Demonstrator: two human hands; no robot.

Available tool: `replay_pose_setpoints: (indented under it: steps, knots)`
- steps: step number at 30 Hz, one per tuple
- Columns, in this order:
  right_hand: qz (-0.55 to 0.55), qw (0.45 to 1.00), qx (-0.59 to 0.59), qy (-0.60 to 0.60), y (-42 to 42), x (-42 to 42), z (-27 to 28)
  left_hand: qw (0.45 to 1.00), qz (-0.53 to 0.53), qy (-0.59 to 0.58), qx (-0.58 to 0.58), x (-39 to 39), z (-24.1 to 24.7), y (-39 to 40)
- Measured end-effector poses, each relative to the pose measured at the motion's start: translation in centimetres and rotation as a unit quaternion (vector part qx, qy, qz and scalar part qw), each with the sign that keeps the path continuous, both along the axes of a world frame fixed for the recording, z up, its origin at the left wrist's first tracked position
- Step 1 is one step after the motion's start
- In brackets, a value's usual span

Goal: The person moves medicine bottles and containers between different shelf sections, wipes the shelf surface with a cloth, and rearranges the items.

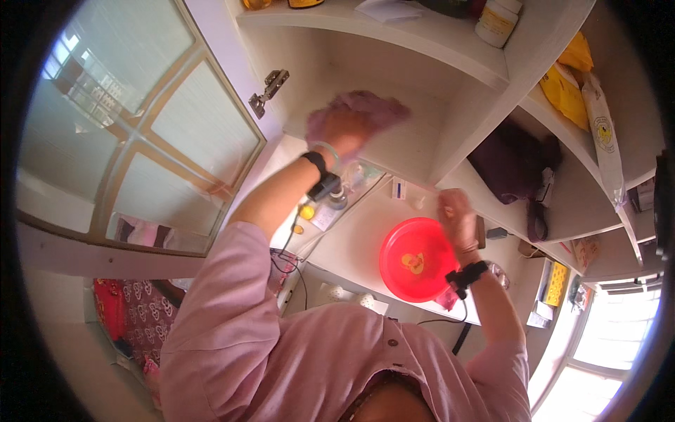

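Note:
My left hand (345,132) is pressed on a crumpled purple cloth (364,105), which lies against the inside of a white cabinet compartment (411,121). Both hand and cloth are blurred. My right hand (456,216) is raised above the far right rim of a red plastic basin (393,269), near the cabinet's lower edge. Its fingers look curled, but blur hides whether anything is in them. A yellow figure is visible on the basin's bottom. The basin stands on a white desktop (353,248) below the cabinet.
A frosted-glass cabinet door (174,116) stands swung out at left on a metal hinge (269,92). Above are a shelf and a white bottle (495,24). A dark bag (511,163) fills a right compartment. Cables, a small box (399,189) and a glass jar (337,199) lie below.

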State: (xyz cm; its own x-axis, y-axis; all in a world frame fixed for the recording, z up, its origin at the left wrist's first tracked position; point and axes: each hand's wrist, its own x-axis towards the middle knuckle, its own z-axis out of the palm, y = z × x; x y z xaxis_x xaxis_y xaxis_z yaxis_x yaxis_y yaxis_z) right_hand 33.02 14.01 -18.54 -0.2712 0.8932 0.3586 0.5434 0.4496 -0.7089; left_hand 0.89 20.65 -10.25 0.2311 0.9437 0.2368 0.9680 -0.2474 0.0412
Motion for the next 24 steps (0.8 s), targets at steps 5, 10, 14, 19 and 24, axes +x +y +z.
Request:
replay_pose_setpoints:
  steps: [5,10,14,19,24]
  knots:
    - [0.156,0.963,0.159,-0.152,0.0,-11.4,4.0,0.986,0.067,0.035,0.148,-10.5,-10.2,9.5]
    - [0.102,0.936,0.201,-0.27,6.2,-14.5,1.3,0.988,0.056,0.058,0.133,-13.0,-12.1,14.5]
    - [0.113,0.928,0.2,-0.294,6.9,-14.3,0.3,0.995,0.059,0.058,0.055,-9.7,-8.6,15.1]
    - [0.112,0.925,0.202,-0.302,6.8,-14.7,1.1,0.996,0.026,0.05,-0.075,-0.7,2.6,8.2]
    - [0.138,0.939,0.214,-0.23,7.2,-14.5,0.1,0.993,-0.057,0.044,-0.094,8.0,3.0,9.7]
